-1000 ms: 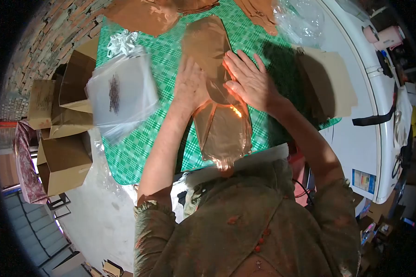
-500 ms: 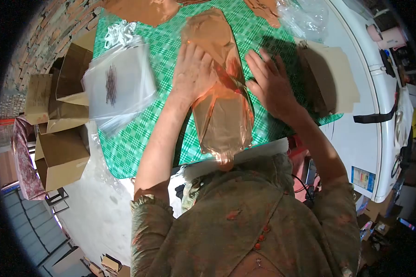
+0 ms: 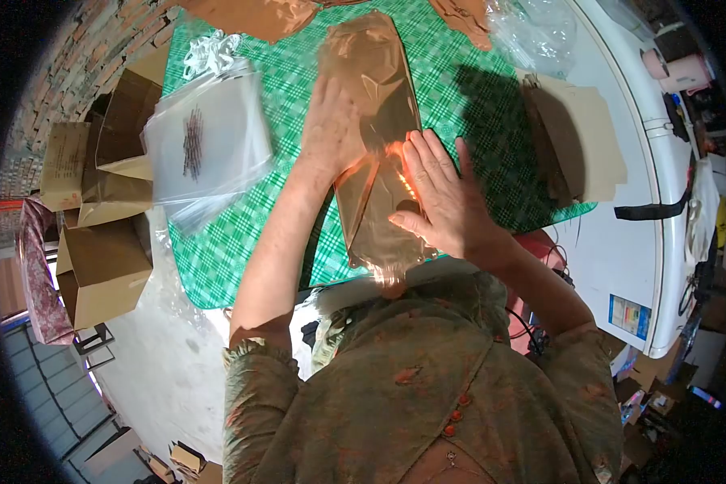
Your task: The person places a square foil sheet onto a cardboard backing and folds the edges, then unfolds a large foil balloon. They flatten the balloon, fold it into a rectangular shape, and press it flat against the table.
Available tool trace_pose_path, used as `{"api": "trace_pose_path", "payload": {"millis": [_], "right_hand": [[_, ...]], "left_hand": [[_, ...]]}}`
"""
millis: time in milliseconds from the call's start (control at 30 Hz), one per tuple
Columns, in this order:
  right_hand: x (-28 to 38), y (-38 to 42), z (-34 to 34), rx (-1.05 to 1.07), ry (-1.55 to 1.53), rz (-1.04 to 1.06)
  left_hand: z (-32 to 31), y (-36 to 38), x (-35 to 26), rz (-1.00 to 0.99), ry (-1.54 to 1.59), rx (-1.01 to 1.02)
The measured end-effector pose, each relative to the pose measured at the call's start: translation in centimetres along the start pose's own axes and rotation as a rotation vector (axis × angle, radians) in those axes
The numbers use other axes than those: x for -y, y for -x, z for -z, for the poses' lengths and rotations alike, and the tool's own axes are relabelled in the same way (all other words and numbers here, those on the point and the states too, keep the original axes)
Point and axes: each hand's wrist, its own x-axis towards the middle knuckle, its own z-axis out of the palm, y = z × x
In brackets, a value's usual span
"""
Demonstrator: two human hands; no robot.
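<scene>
A shiny copper-coloured foil balloon [image 3: 379, 105] lies flat and folded lengthwise on the green checked tablecloth [image 3: 290, 89], its narrow tab hanging toward my body. My left hand [image 3: 331, 129] rests flat on the balloon's left side, fingers stretched out and slightly blurred. Against its lower right part lies my right hand [image 3: 444, 194], palm down, fingers extended and the thumb spread out over the foil. Neither hand grips anything.
Clear plastic bags [image 3: 218, 137] are stacked on the left, with white string [image 3: 211, 55] above them. Open cardboard boxes [image 3: 109, 262] stand beyond the table's left edge. More copper foil [image 3: 254, 18] lies at the far edge. Flat cardboard [image 3: 585, 137] is at right.
My right hand has come down and left from beside the balloon onto its lower right part. The foil's middle looks flatter. My left hand stays nearly in place.
</scene>
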Motion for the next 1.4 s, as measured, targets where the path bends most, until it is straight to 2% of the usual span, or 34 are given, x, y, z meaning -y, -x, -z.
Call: {"api": "trace_pose_path", "payload": {"millis": [67,167,267,367,767,1167,1267,1367,1400], "right_hand": [[0.1,-0.2,0.1,-0.004,-0.023,0.002],[-0.2,-0.4,1.1,-0.017,-0.089,0.000],[-2.2,-0.9,1.9,-0.060,-0.072,-0.014],[-4.0,-0.7,1.1,-0.034,0.080,-0.023],[-2.5,-1.3,0.3,-0.075,0.064,0.055],[-2.3,-1.2,1.1,-0.057,0.026,0.040],[-1.5,-0.2,1.9,-0.052,0.000,-0.038],[0.2,1.2,2.0,-0.076,0.021,-0.079],[0.7,1.3,1.8,-0.095,0.035,-0.090]], "left_hand": [[0.6,-0.5,-0.6,-0.012,0.109,-0.154],[2.0,-0.6,-0.5,0.101,-0.016,0.314],[0.4,-0.3,-0.4,0.034,-0.038,0.014],[0.4,-0.5,-0.8,0.028,0.008,-0.107],[1.2,-0.1,-0.4,0.053,0.034,0.110],[0.5,-0.1,-0.2,-0.004,0.092,-0.083],[0.8,-0.1,0.0,0.027,0.023,0.096],[1.7,-0.4,-0.8,0.062,0.052,0.117],[1.2,-0.5,-0.5,0.051,-0.028,0.141]]}}
